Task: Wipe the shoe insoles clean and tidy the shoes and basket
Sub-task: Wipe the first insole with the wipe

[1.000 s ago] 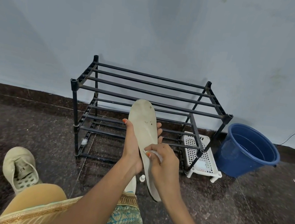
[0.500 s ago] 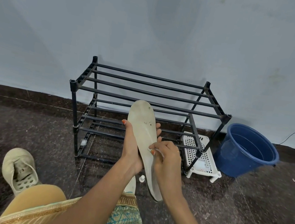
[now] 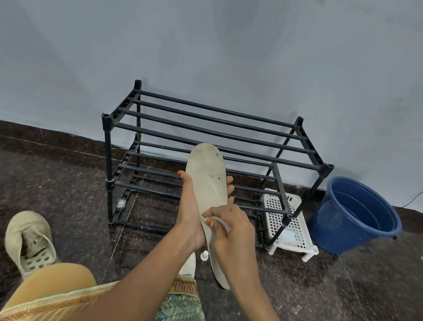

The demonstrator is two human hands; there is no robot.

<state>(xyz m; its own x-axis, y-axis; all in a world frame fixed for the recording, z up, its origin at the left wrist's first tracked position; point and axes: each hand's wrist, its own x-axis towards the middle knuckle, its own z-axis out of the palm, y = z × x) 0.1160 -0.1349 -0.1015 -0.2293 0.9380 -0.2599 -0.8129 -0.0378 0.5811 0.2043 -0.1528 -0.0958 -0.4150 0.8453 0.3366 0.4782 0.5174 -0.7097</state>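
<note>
Directly behind insole, rack; rightward, bucket.

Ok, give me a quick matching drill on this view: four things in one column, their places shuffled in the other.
1 insole
2 white cloth
3 blue bucket
4 white basket

A on the floor, right of the rack
B gripped in the left hand
C partly under the rack's right end
D pinched by the right hand

Pairs: 1-B, 2-D, 3-A, 4-C
</note>
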